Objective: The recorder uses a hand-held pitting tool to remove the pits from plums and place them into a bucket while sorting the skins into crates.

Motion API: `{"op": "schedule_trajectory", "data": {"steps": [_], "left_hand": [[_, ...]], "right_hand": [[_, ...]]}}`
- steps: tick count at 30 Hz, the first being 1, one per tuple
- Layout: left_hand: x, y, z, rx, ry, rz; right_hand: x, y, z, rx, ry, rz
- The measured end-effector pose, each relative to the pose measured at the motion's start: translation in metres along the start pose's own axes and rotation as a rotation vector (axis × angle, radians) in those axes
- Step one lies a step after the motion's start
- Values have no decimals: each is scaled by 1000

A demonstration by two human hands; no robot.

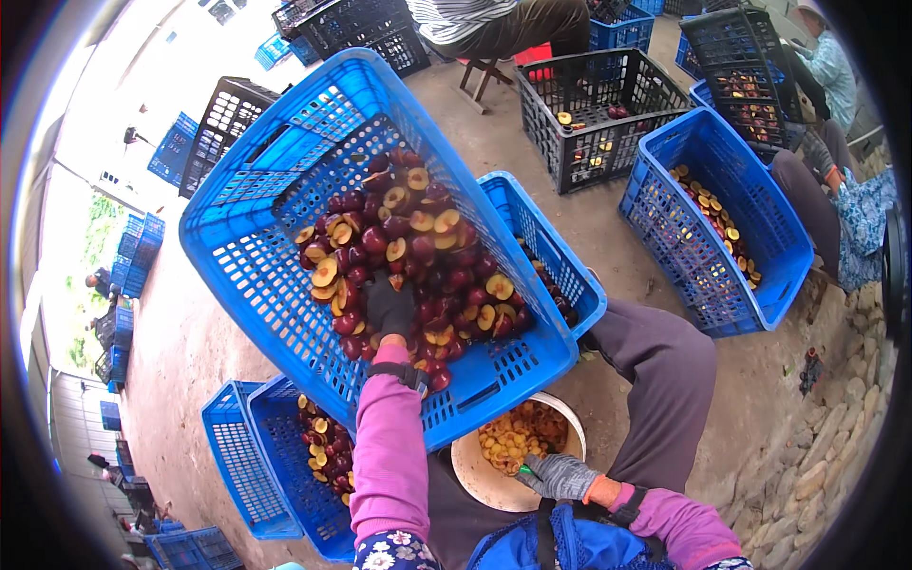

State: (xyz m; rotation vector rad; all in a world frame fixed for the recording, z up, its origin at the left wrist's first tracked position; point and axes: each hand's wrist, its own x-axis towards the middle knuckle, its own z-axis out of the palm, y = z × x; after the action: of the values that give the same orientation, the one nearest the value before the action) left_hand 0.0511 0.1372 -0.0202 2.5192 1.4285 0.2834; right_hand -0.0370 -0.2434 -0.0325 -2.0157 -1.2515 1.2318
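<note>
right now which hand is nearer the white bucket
Right. The right hand is over the near rim of the bucket; the left hand is farther off, among the plums in the blue crate.

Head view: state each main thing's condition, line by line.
Near blue crate, open, partly filled
Fruit, many cut, yellow flesh showing
Left hand, gloved, in among the fruit
Right hand, gloved, closed on a green item
White bucket, open, partly filled with yellow pieces
Nearest black crate, open, few fruit inside
Blue crate at right, open, cut fruit inside
</note>
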Motion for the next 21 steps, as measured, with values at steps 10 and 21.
{"op": "schedule_trajectory", "data": {"steps": [10,21], "left_hand": [[-65,-60,-3,-1218,-170,406],[-261,32,-107,-960,-165,462]], "right_hand": [[-1,20,13,174,348,-226],[-33,-38,-46,-286,670,-333]]}}
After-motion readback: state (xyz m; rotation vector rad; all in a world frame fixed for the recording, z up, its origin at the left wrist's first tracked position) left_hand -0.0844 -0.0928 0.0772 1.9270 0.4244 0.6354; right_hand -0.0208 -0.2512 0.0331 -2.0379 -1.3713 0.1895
